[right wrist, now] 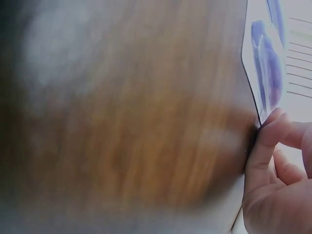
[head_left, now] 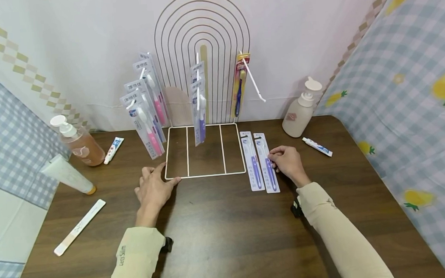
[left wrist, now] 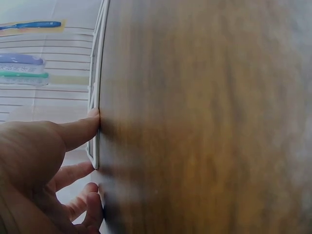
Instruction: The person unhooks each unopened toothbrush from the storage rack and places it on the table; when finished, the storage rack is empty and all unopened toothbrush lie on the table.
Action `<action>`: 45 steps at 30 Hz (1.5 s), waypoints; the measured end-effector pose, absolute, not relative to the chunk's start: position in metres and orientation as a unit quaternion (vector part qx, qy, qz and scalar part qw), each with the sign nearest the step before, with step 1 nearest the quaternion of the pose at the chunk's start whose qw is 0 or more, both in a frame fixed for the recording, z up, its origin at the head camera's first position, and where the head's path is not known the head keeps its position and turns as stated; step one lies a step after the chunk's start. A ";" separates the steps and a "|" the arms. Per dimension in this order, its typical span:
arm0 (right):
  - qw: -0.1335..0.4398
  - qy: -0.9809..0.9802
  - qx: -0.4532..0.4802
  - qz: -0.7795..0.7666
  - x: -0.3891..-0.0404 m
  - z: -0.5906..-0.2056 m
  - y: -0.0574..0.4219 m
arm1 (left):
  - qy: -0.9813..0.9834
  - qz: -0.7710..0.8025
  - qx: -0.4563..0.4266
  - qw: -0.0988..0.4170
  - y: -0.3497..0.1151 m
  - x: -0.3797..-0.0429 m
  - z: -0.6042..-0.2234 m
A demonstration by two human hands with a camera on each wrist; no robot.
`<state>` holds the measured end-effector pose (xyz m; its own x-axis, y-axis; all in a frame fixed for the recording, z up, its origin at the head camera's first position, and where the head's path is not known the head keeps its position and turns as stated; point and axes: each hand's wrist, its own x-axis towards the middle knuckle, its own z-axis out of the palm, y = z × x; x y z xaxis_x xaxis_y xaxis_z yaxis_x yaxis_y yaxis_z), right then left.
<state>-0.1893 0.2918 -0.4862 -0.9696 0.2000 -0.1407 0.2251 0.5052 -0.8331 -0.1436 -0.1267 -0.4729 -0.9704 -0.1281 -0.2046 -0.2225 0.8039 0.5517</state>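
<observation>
My left hand (head_left: 154, 192) touches the front left corner of the white wire display rack (head_left: 205, 175). Its thumb rests on the front bar and its index finger lies by the corner, as the left wrist view shows too. My right hand (head_left: 288, 162) pinches the right edge of a packaged purple toothbrush (head_left: 268, 166), which lies on the table. A second packaged purple toothbrush (head_left: 252, 164) lies just left of it. On the rack hang packaged pink toothbrushes (head_left: 149, 135) at left, purple ones (head_left: 199, 115) in the middle and a yellow-backed blue one (head_left: 239, 91) at right.
At left stand an amber pump bottle (head_left: 83, 145) and a white tube (head_left: 68, 176), near a small toothpaste tube (head_left: 113, 150) and a long white packet (head_left: 79, 227). A white pump bottle (head_left: 299, 116) and another small toothpaste tube (head_left: 317, 147) are at right.
</observation>
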 end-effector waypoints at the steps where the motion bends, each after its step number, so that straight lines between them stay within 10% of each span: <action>1: 0.013 0.867 0.124 -0.482 -0.189 -0.486 0.291 | 0.946 0.300 -0.093 0.079 -0.127 -0.144 -0.473; 18: -0.031 0.886 0.116 -0.447 -0.203 -0.472 0.282 | 0.946 0.301 -0.093 0.076 -0.128 -0.142 -0.474; 45: -0.105 0.803 -0.028 -0.586 -0.294 -0.342 0.204 | 0.943 0.309 -0.107 0.066 -0.124 -0.143 -0.474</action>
